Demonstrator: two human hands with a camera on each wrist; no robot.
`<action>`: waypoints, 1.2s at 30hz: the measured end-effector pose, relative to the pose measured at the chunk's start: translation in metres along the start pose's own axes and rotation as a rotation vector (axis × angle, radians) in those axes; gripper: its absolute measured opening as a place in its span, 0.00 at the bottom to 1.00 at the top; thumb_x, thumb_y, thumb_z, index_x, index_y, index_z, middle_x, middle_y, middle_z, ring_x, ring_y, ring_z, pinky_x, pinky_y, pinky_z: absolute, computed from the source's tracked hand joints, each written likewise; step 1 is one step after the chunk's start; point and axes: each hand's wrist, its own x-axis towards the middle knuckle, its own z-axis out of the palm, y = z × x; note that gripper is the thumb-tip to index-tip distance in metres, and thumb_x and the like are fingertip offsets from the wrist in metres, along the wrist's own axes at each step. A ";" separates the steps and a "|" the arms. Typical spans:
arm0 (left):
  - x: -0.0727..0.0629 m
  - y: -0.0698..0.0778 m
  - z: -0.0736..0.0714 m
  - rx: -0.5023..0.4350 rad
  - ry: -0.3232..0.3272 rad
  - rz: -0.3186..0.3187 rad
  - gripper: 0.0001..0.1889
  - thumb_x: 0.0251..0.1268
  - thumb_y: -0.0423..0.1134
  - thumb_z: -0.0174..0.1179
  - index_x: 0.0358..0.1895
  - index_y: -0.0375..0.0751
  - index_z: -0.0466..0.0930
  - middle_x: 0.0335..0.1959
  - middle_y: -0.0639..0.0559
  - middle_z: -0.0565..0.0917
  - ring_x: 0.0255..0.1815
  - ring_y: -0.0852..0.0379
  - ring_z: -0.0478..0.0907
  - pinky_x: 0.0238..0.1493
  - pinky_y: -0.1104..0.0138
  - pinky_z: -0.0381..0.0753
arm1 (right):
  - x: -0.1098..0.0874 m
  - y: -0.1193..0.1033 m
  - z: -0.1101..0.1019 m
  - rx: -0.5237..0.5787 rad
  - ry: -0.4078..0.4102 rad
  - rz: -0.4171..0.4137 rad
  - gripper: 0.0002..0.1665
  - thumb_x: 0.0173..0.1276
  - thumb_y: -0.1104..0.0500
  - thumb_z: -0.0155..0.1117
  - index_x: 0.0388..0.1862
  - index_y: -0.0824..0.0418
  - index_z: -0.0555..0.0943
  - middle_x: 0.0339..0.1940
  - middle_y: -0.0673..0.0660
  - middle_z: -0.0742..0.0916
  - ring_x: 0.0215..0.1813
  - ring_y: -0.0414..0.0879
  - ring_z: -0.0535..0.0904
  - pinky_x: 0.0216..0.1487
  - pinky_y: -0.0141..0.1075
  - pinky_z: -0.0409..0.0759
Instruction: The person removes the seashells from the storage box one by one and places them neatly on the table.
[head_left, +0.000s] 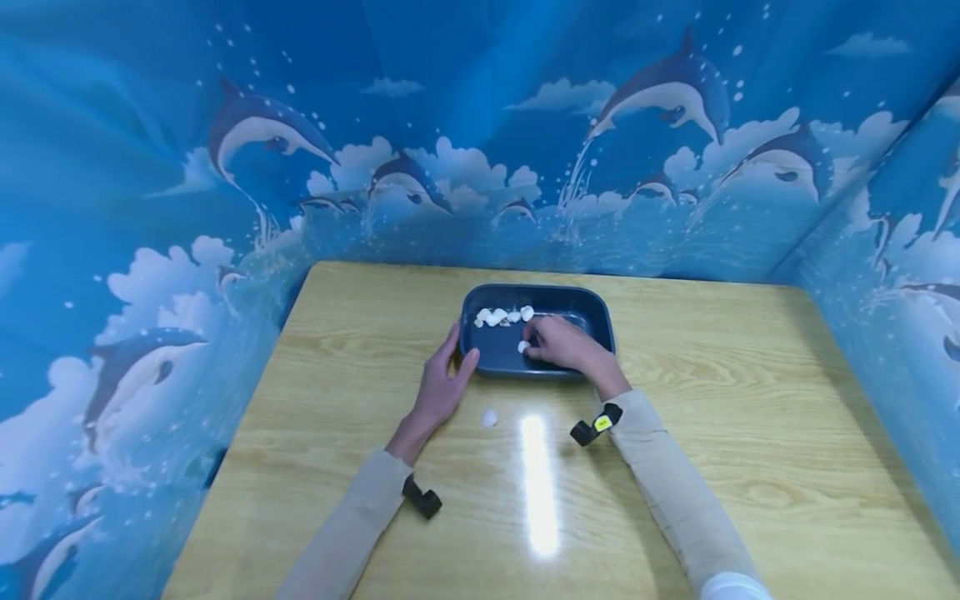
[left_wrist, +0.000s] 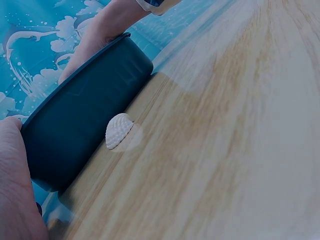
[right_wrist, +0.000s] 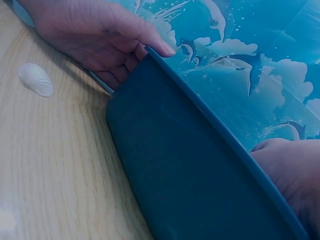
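Observation:
A dark blue rectangular tub [head_left: 495, 350] stands on the table with a row of white seashells [head_left: 497, 317] along its far inner side. My left hand [head_left: 438, 383] holds the tub at its left end, thumb at the near corner; in the right wrist view that thumb [right_wrist: 161, 46] lies on the rim. Reaching inside, my right hand [head_left: 561, 342] pinches a white shell [head_left: 523, 346] near the tub floor. The tub's wall hides those fingertips in both wrist views. One ribbed white seashell [left_wrist: 119, 131] lies on the table in front of the tub.
The pale wooden table [head_left: 712, 400] meets a blue dolphin-printed backdrop [head_left: 465, 108] at the back and sides. A bright light reflection [head_left: 538, 492] shows on the tabletop between my forearms. Each wrist wears a black strap with a small camera.

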 end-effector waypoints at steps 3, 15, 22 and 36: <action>0.000 0.000 0.000 0.006 -0.002 -0.007 0.36 0.82 0.49 0.54 0.83 0.40 0.53 0.85 0.42 0.56 0.85 0.52 0.53 0.83 0.56 0.55 | 0.000 0.000 0.000 -0.003 -0.007 -0.004 0.13 0.75 0.56 0.69 0.50 0.64 0.85 0.27 0.52 0.83 0.26 0.43 0.74 0.28 0.36 0.74; 0.001 -0.001 0.000 0.002 0.004 -0.001 0.35 0.83 0.46 0.54 0.83 0.39 0.54 0.84 0.41 0.57 0.84 0.51 0.54 0.83 0.55 0.55 | 0.001 0.002 0.001 0.022 0.057 -0.047 0.11 0.75 0.57 0.69 0.49 0.63 0.84 0.31 0.53 0.84 0.28 0.43 0.74 0.30 0.36 0.75; 0.000 0.000 0.000 -0.008 0.005 0.001 0.34 0.82 0.45 0.55 0.83 0.37 0.54 0.84 0.40 0.57 0.84 0.50 0.54 0.83 0.55 0.56 | 0.003 0.001 0.004 0.004 0.025 -0.041 0.15 0.77 0.55 0.67 0.56 0.62 0.84 0.26 0.51 0.81 0.25 0.43 0.72 0.25 0.35 0.70; 0.000 -0.005 0.001 -0.001 0.008 0.020 0.35 0.82 0.48 0.55 0.83 0.39 0.54 0.84 0.41 0.58 0.84 0.51 0.55 0.83 0.56 0.56 | 0.004 0.002 0.002 -0.004 -0.046 -0.014 0.14 0.72 0.57 0.72 0.51 0.62 0.83 0.26 0.51 0.82 0.26 0.43 0.75 0.28 0.35 0.74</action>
